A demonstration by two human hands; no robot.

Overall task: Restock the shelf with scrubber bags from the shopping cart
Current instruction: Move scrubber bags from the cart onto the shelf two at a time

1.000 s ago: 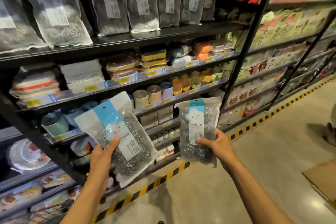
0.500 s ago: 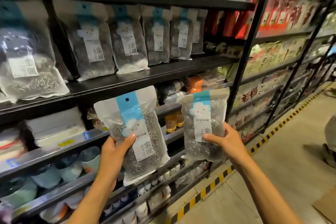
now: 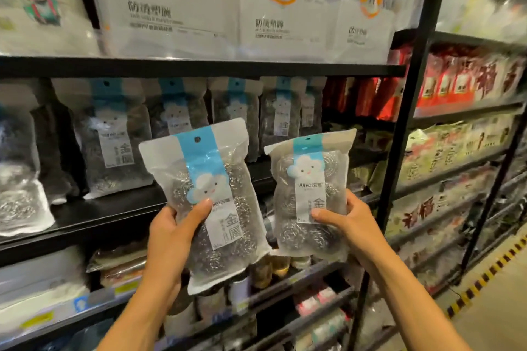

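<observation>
Fingers [image 3: 199,208] grasping: left hand [image 3: 168,234] holds left bag [image 3: 211,179], right hand [image 3: 352,222] right bag [image 3: 308,177]; two bags before stocked shelf [image 3: 119,209].

The left scrubber bag [image 3: 216,168], at centre frame, is showing 金属 in large grey characters. The right scrubber bag [image 3: 310,171] beside it is showing 金 and a small 6. The white packs [image 3: 171,23] along the top are carrying an orange-and-grey logo ending in "me", with the lines beneath it blurring past reading.

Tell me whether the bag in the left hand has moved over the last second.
Yes: the left bag rose; its top now overlaps the black shelf board.
</observation>
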